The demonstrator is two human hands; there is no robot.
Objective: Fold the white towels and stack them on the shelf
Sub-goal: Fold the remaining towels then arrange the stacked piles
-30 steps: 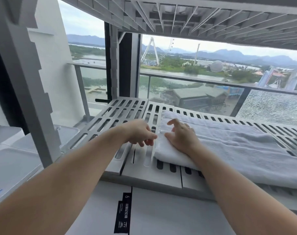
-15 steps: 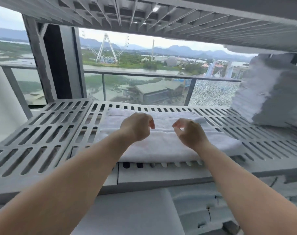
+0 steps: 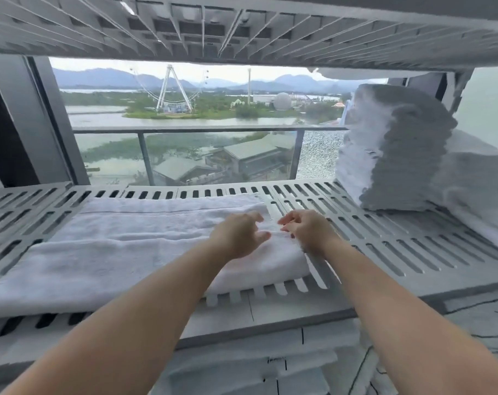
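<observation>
Left hand (image 3: 239, 235), right hand (image 3: 309, 230) now at right end of towel (image 3: 114, 246), long axis left-right, fingers (image 3: 253, 218) loose, empty.

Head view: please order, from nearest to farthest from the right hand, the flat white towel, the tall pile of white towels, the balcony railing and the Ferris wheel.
1. Flat folded white towel, at the right hand, on the grey slotted shelf.
2. Tall pile of folded white towels, at the shelf's right end.
3. Glass balcony railing, outside, behind the shelf.
4. White Ferris wheel, far across the water.
</observation>
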